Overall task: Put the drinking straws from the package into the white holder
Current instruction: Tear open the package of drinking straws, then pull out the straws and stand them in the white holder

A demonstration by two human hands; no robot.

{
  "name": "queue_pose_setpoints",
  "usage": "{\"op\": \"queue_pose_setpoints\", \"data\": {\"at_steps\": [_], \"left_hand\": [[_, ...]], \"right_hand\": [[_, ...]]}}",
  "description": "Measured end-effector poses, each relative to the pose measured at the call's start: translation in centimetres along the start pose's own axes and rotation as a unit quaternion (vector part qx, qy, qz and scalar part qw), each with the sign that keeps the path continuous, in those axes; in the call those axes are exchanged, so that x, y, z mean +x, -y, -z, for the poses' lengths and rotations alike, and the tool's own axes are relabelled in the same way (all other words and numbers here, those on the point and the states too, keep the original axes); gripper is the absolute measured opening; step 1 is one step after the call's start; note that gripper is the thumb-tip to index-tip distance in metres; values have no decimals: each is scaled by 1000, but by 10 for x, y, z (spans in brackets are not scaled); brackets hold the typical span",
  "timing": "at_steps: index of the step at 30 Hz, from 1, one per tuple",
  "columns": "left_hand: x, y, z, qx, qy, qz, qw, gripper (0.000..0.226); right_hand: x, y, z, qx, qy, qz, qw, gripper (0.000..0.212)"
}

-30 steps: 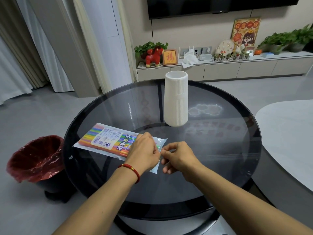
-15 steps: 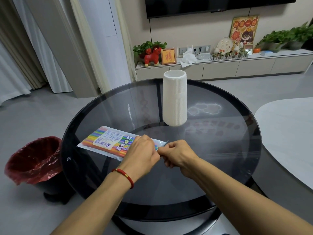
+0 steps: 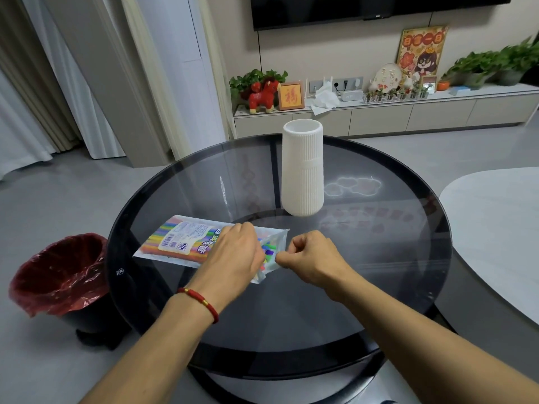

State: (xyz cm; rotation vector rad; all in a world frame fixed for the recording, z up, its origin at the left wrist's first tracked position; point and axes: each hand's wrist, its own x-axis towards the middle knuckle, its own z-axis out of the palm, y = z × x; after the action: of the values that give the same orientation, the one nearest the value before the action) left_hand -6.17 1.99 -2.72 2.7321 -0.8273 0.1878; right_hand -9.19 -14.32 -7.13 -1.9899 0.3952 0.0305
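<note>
A clear plastic package of coloured drinking straws [image 3: 180, 242] lies on the round dark glass table [image 3: 379, 258], its right end lifted a little. My left hand [image 3: 233, 258] presses down on and grips that right end. My right hand [image 3: 312, 258] pinches the package's right edge with fingers closed. Straw tips in green, blue and red [image 3: 269, 252] show between the two hands. The white ribbed holder [image 3: 303, 170] stands upright behind the hands, apart from them.
A black bin lined with a red bag [image 3: 58, 275] stands on the floor to the left of the table. A pale rounded tabletop [image 3: 495, 228] sits close on the right. A low cabinet with plants and ornaments [image 3: 379, 112] runs along the far wall.
Both hands have closed on the package's right end and drawn slightly apart, so the straw tips now show between them. The package has shifted a little.
</note>
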Motion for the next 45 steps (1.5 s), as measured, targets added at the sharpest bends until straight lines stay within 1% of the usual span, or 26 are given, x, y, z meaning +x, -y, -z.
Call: {"op": "queue_pose_setpoints", "data": {"at_steps": [2, 3, 4, 6, 7, 8, 10, 12, 13, 14, 15, 16, 18, 19, 21, 23, 24, 26, 28, 29, 32, 35, 37, 39, 43, 45], "left_hand": [[0, 6, -1, -1, -11, 7, 1000, 9], [1, 10, -2, 3, -5, -9, 1000, 15], [3, 14, -4, -2, 16, -37, 999, 21], [6, 21, -7, -55, 84, -82, 992, 16], [7, 23, -9, -82, 107, -87, 987, 10], [9, 26, -13, -102, 117, -89, 984, 13], [8, 33, -20, -99, 135, -97, 981, 48], [6, 38, -26, -36, 142, -141, 979, 100], [7, 41, -30, -3, 139, -160, 977, 120], [8, 43, -33, 23, 126, -165, 978, 131], [10, 45, -34, 34, 101, -160, 981, 131], [14, 46, -35, 34, 61, -152, 986, 123], [19, 48, -36, 27, -20, -139, 990, 99], [20, 49, -35, 25, -39, -131, 990, 93], [19, 53, -36, 16, -51, -121, 991, 84], [18, 53, -37, 17, -59, -126, 990, 74], [17, 51, -37, 19, -63, -128, 990, 70], [17, 48, -38, 24, -71, -127, 989, 65], [16, 44, -38, 34, -70, -126, 989, 65], [15, 42, -38, 43, -70, -127, 989, 67], [15, 37, -35, 78, -90, -135, 984, 77], [12, 38, -34, 91, -90, -123, 984, 74], [11, 45, -33, 96, -77, -104, 987, 73], [9, 51, -31, 96, -67, -89, 989, 75], [6, 48, -31, 90, -45, -90, 991, 80], [7, 43, -32, 92, -40, -94, 991, 81]], "right_hand": [[-2, 3, 0, -107, -26, 32, 993, 36], [-3, 4, 0, -137, -32, 40, 989, 34], [-3, 5, 0, -152, -37, 48, 987, 33], [-4, 2, 0, -157, -42, 55, 985, 34], [-3, -1, 1, -149, -41, 53, 987, 36], [-3, -3, 2, -139, -39, 52, 988, 38], [-2, -5, 7, -114, -34, 52, 991, 42], [-1, -6, 11, -77, -21, 54, 995, 41], [0, -6, 13, -61, -13, 55, 997, 40], [0, -6, 14, -51, -4, 58, 997, 39], [0, -5, 14, -48, 1, 61, 997, 39], [0, -4, 15, -50, 3, 62, 997, 38], [-2, -2, 15, -80, -2, 60, 995, 35], [-3, -1, 15, -113, -18, 69, 991, 30], [-6, 2, 15, -171, -92, 113, 974, 16], [-11, 7, 14, -126, -145, 184, 964, 8], [-13, 8, 13, -94, -135, 200, 966, 6], [-15, 10, 8, -45, -59, 179, 981, 10], [-16, 6, 4, 25, 15, 152, 988, 14], [-15, 5, 2, 49, 24, 157, 986, 15], [-8, 3, 1, 63, -4, 189, 980, 17], [-2, 1, 6, 78, -16, 179, 981, 11], [0, -3, 17, 77, -14, 163, 984, 9], [2, -7, 31, 88, -6, 140, 986, 13], [2, -14, 40, 118, 14, 108, 987, 24], [0, -14, 31, 148, 21, 112, 982, 22]]}}
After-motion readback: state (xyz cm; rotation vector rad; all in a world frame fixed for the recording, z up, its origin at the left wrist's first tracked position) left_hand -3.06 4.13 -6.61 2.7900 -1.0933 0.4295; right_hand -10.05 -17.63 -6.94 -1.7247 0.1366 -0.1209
